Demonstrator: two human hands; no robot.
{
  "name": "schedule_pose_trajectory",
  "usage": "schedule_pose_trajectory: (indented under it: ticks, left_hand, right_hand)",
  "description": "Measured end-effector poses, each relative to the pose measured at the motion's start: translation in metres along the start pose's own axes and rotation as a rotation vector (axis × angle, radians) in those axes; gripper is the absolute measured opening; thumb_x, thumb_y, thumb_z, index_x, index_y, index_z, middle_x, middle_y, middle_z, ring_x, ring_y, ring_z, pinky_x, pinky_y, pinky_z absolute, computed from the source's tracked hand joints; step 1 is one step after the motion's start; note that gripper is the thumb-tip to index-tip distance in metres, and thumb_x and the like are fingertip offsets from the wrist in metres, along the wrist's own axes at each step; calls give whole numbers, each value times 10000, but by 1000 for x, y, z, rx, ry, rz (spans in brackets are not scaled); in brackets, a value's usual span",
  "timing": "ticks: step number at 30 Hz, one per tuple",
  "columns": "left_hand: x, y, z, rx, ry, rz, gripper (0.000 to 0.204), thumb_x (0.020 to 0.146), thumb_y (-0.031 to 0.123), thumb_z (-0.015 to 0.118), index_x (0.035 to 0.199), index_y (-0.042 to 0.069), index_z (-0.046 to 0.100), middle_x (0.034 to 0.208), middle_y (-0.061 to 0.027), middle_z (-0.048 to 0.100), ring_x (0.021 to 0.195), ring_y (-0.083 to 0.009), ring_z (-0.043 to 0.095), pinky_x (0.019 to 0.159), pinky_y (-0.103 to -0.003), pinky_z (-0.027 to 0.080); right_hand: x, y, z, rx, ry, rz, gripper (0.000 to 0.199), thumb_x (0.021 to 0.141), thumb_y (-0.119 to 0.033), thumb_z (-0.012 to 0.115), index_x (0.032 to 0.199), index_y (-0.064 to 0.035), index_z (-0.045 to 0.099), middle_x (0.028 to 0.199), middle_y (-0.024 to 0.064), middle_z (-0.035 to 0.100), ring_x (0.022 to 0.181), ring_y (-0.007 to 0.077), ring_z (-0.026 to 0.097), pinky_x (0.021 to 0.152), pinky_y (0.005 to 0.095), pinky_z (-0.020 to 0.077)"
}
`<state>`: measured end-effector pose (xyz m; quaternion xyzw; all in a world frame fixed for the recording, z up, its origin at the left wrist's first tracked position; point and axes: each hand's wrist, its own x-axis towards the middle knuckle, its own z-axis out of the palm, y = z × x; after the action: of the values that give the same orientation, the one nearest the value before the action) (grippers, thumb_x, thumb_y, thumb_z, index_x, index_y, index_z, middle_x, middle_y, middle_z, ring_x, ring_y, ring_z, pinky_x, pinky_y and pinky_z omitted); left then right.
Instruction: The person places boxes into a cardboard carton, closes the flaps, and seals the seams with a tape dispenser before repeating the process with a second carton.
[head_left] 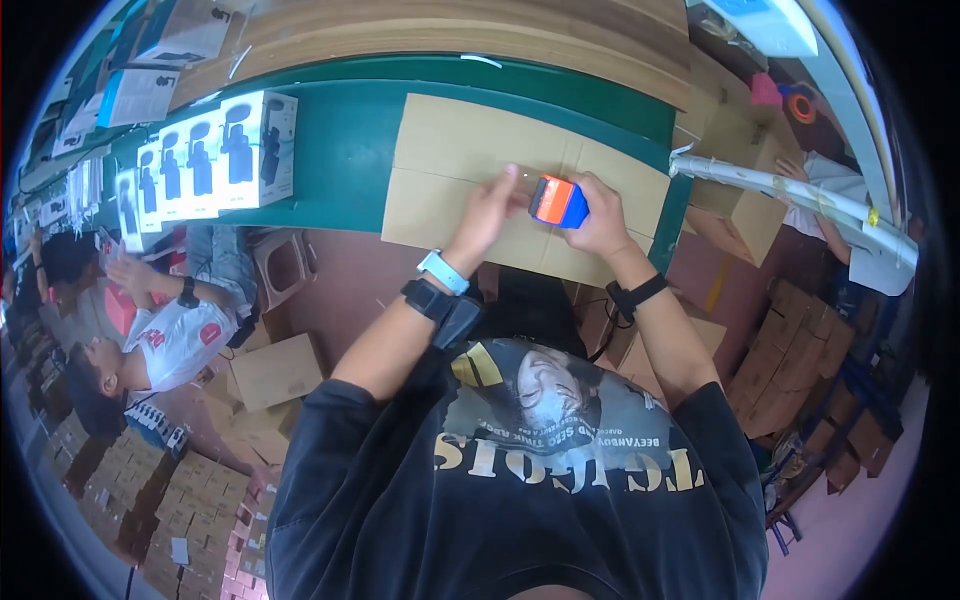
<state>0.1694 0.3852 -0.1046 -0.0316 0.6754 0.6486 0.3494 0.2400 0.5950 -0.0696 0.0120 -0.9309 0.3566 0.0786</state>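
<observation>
A flat, closed brown cardboard box lies in front of me on the green surface, with a seam running across its top. Over the right part of the box, my right hand is closed around a small orange-and-blue handheld tool, whose exact kind I cannot make out. Just left of that tool is my left hand, its fingers curled and its thumb pointing up. Anything between those fingers is too small to name.
On the green bench at the left stands a row of white product boxes. Another person is at the left. Opened cartons and a wrapped white pole are on the right. Stacked cartons fill the lower left.
</observation>
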Motion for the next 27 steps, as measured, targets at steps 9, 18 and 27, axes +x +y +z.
schedule_pose_trajectory:
  ticks: [9, 18, 27]
  left_hand:
    - [-13, 20, -44, 48, 170, 182, 288, 1009, 245, 630, 935, -4, 754, 776, -62, 708, 690, -98, 603, 629, -289, 490]
    - [32, -12, -197, 148, 200, 148, 293, 965, 255, 695, 803, 16, 744, 680, -62, 665, 645, -95, 571, 616, -289, 474]
    - [47, -130, -207, 176, 316, -200, 418, 993, 423, 646, 966, 6, 663, 738, -3, 611, 696, -68, 523, 639, -257, 444]
  right_hand:
    - [17, -56, -4, -89, -125, 16, 498, 637, -118, 782, 1102, -61, 613, 973, 162, 681, 844, 392, 691, 748, 438, 586]
    - [66, -110, 28, -320, -333, 152, 436, 685, -192, 750, 1095, -110, 628, 997, 145, 708, 855, 379, 705, 736, 462, 591]
    - [79, -109, 43, -354, -332, 111, 405, 685, -172, 724, 1075, -119, 627, 947, 122, 708, 834, 369, 703, 717, 463, 588]
